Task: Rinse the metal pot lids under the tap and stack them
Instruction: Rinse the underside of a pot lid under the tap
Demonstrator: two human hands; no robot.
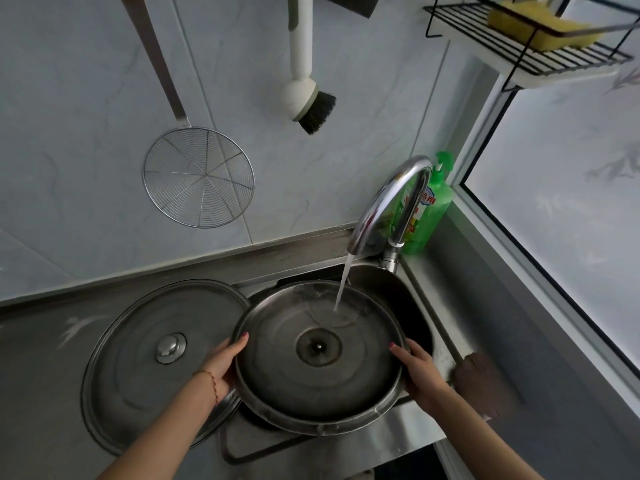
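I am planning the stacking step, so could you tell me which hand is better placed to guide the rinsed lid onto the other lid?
Probably the left hand: it grips the held lid on the side overlapping the knobbed lid.

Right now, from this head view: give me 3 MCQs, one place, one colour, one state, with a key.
1. Where does the lid with the knob up lie?
A. on the counter left of the sink
B. on the wire shelf
C. on the window sill

2. What colour is the soap bottle behind the tap?
A. red
B. green
C. white

3. What is the state of the tap?
A. off
B. running onto the held lid
C. running onto the sponge

Key:
1 A: it lies flat on the steel counter, beside the sink.
2 B: its body and pump are green.
3 B: a stream lands inside the upturned lid, which the left hand and right hand grip at its rim.
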